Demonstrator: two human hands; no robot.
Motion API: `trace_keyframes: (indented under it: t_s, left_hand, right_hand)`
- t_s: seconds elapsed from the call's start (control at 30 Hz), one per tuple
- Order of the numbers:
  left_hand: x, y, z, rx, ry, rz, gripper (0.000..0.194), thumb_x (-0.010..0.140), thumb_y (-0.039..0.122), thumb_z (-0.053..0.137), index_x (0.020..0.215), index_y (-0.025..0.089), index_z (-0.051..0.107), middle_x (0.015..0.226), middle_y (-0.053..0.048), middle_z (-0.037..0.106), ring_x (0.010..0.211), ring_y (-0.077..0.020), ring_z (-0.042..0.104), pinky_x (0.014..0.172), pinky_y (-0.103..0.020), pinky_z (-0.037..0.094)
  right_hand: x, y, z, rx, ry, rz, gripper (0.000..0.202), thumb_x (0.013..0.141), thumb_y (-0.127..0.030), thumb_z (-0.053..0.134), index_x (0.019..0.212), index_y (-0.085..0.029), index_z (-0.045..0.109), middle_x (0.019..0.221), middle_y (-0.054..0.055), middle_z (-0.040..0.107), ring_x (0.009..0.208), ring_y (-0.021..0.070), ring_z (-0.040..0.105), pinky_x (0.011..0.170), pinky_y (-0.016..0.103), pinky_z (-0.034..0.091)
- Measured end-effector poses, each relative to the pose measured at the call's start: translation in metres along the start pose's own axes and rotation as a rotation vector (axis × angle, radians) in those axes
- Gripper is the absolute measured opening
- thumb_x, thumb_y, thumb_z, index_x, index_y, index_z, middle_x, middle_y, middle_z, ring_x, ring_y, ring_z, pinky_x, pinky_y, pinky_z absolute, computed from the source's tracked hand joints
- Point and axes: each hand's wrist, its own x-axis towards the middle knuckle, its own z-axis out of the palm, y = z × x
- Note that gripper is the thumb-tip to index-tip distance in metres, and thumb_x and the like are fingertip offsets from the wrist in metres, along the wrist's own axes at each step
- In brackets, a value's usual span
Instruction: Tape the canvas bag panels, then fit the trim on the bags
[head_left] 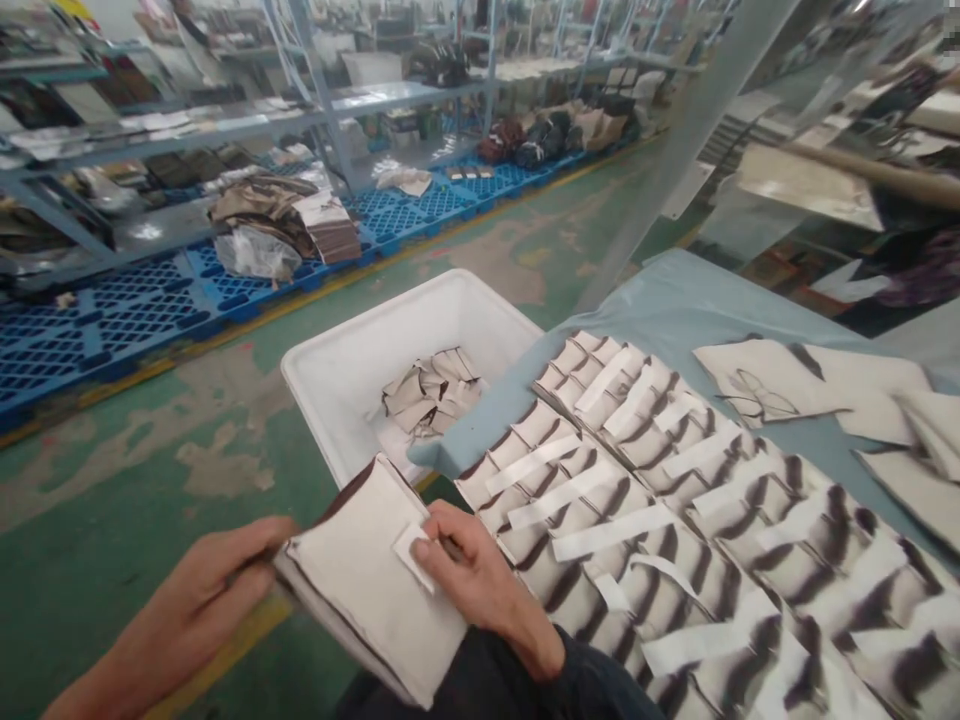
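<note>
"Step in hand?"

"Cream fabric piece (360,590) is held between both hands, apparently for handling of the small white tag (407,552) on its face. One corner is pinched by the left hand (206,600); the tag is clamped by the right hand (472,575)."

"Position and next requirement?"

"The piece is held in front of the white bin (319,390), beside the blue-covered table (675,295). For any next move, the corner should be supported and tag slippage avoided."

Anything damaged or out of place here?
Green floor: paint looks worn off in patches, so damaged. On the table, white strips lie at uneven angles across rows of cream pieces; looks untidy.
</note>
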Motion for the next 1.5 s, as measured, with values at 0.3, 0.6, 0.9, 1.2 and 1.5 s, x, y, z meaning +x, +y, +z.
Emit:
trace_keyframes:
  t_s: [0.3,0.6,0.9,1.2,1.5]
  left_hand:
    - [0.005,-0.057,0.133,0.017,0.038,-0.14,0.032,0.095,0.046,0.058,0.088,0.024,0.08,0.086,-0.007,0.09,0.081,-0.0328,0.086,0.075,-0.038,0.07]
    - [-0.008,-0.129,0.247,-0.082,0.031,-0.08,0.055,0.108,0.035,0.05,0.155,0.012,0.068,0.155,-0.021,0.079,0.145,-0.0343,0.075,0.129,-0.052,0.056]
    - [-0.022,-0.143,0.284,-0.167,0.132,0.171,0.046,0.106,0.019,0.061,0.15,0.023,0.072,0.156,-0.014,0.079,0.144,-0.03,0.076,0.126,-0.043,0.058]
    - [-0.081,-0.09,0.246,-0.236,0.205,0.17,0.022,0.104,0.022,0.064,0.122,0.029,0.075,0.111,0.0,0.087,0.1,-0.019,0.084,0.093,-0.022,0.066]
    - [-0.151,-0.057,0.253,-0.358,-0.058,-0.112,0.042,0.105,0.056,0.067,0.133,0.033,0.087,0.13,-0.007,0.09,0.112,-0.0323,0.087,0.102,-0.036,0.072]
  right_hand:
    - [-0.077,0.057,0.029,-0.436,0.218,-0.268,0.021,0.112,-0.022,0.059,0.091,-0.025,0.059,0.09,0.001,0.072,0.074,0.0159,0.072,0.066,0.027,0.047]
    - [-0.094,0.124,0.034,-0.652,0.318,-0.34,0.023,0.116,-0.017,0.051,0.096,-0.024,0.06,0.086,0.003,0.073,0.068,0.0158,0.073,0.063,0.026,0.052]
    - [-0.128,0.172,0.055,-0.776,0.454,-0.302,0.037,0.124,-0.026,0.042,0.092,-0.024,0.06,0.082,0.001,0.074,0.064,0.0123,0.074,0.065,0.026,0.053]
    - [-0.151,0.127,0.044,-0.827,0.124,-0.342,0.03,0.121,-0.021,0.043,0.096,-0.023,0.061,0.084,0.004,0.074,0.062,0.0131,0.075,0.057,0.021,0.055]
    - [-0.209,0.081,0.02,-0.951,-0.003,-0.323,0.028,0.122,-0.019,0.043,0.1,-0.023,0.06,0.088,0.004,0.078,0.065,0.0139,0.071,0.062,0.025,0.057]
